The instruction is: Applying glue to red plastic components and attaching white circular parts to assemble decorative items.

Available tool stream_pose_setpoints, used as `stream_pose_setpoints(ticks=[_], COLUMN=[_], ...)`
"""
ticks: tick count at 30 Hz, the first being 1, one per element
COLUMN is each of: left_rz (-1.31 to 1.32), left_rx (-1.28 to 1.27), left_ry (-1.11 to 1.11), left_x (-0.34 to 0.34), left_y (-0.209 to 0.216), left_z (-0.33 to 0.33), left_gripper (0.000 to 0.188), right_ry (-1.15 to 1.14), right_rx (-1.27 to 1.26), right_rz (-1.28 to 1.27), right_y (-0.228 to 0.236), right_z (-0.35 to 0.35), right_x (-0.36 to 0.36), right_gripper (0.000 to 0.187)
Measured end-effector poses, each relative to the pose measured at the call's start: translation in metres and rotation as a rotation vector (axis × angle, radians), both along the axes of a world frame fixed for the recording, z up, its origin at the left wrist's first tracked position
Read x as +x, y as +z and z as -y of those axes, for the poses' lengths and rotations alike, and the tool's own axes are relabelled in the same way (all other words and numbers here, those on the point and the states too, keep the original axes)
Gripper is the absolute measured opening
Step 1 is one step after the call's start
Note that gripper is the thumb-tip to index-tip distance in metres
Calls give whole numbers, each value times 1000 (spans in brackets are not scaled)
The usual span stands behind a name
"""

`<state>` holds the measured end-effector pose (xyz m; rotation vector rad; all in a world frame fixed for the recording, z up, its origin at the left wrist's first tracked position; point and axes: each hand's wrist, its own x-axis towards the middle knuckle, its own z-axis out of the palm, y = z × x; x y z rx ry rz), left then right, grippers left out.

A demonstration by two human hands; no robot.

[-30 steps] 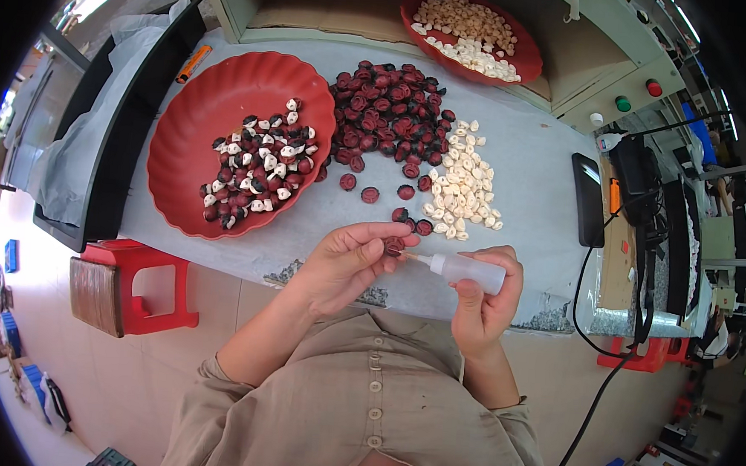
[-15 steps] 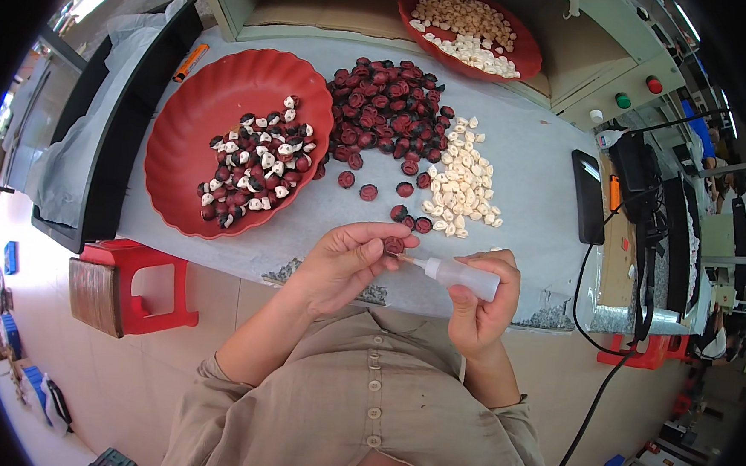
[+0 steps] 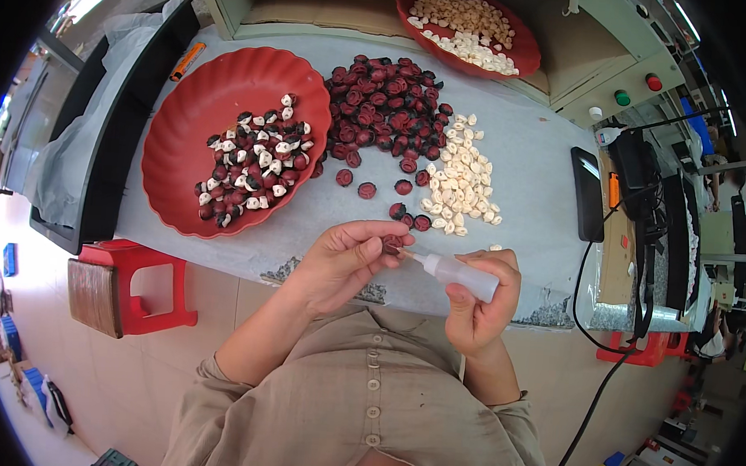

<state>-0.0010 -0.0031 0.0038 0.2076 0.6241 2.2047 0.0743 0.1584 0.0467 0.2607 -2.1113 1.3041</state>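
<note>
Near the table's front edge, my left hand (image 3: 350, 255) pinches a dark red and black rounded piece (image 3: 392, 244) between thumb and fingers. My right hand (image 3: 486, 301) is closed around a translucent squeeze bottle (image 3: 464, 278). Its thin nozzle points left and meets the piece, or comes very close to it. Beyond my hands lies a heap of similar dark red pieces (image 3: 385, 106), with a few loose ones nearer me. To its right is a pile of small cream pieces (image 3: 462, 179). A red scalloped tray (image 3: 187, 136) on the left holds red pieces joined with white ones.
At the back, a second red tray (image 3: 533, 59) with cream and tan pieces sits inside a grey-green cabinet (image 3: 582, 100). A black bin (image 3: 128, 124) lined with film stands at the left. On the right lie a phone (image 3: 586, 195) and a black cable (image 3: 579, 305). An orange-wrapped item (image 3: 187, 61) lies behind the tray.
Both hands stay in nearly the same place. The dark red piece looks slightly turned in my left fingers, with the bottle's nozzle still at it.
</note>
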Motion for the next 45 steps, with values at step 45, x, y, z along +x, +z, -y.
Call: stream_pose_setpoints(ticks=[45], left_rz=[-13], left_rx=[-39], left_ry=[4], left_x=[-1], left_y=[1], left_z=[0], left_gripper=[26], right_ry=[66], right_rx=[-135], right_rz=[169], right_y=[9], right_z=[-7], right_x=[-7], right_gripper=[24])
